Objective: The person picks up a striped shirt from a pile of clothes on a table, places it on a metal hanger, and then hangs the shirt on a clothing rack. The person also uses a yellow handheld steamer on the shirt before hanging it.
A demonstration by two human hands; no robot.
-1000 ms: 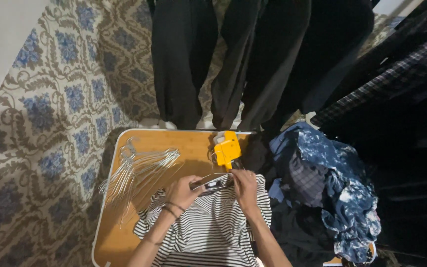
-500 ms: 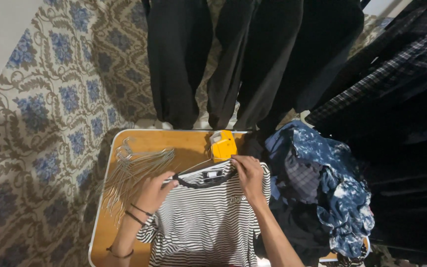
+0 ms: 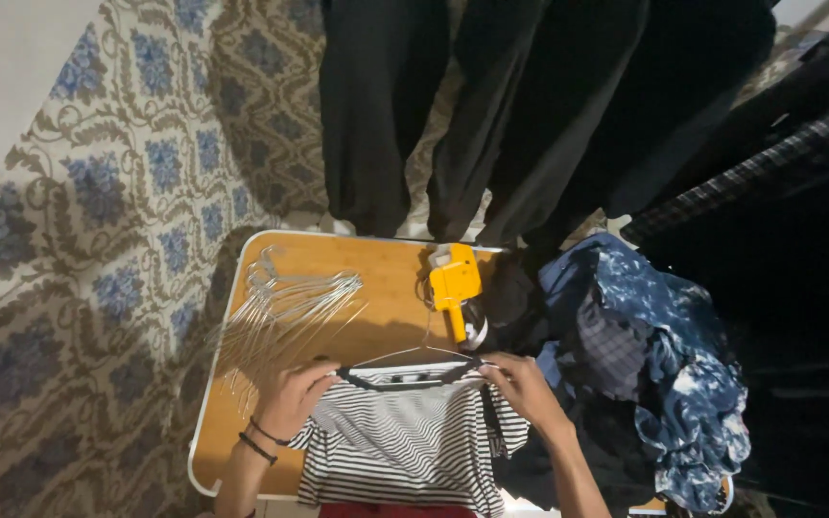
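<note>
Both hands were closed on the shoulders of a striped shirt [image 3: 413, 436], the left hand [image 3: 292, 401] at one shoulder and the right hand [image 3: 520, 384] at the other; a wire hanger [image 3: 414, 357] was seen threaded through the collar between them. The shirt, spread on the wooden table [image 3: 386, 273], was judged soft and light, best gripped at the shoulder seams; spare hangers [image 3: 285, 317] were heaped beyond the left hand, a yellow tool [image 3: 455, 286] beyond the right.

On the wooden counter [image 3: 386, 278], the left hand [image 3: 292, 401] and right hand [image 3: 520, 384] each grip a shoulder of a black-and-white striped shirt [image 3: 410, 443] lying at the near edge, a wire hanger [image 3: 414, 357] threaded in its neckline. A heap of wire hangers [image 3: 280, 317] lies toward the left edge, and a yellow tagging gun [image 3: 455, 288] rests near the far edge. Dark garments [image 3: 530, 115] hang beyond the far edge, and a pile of blue clothes [image 3: 654, 355] sits off the right edge.
</note>
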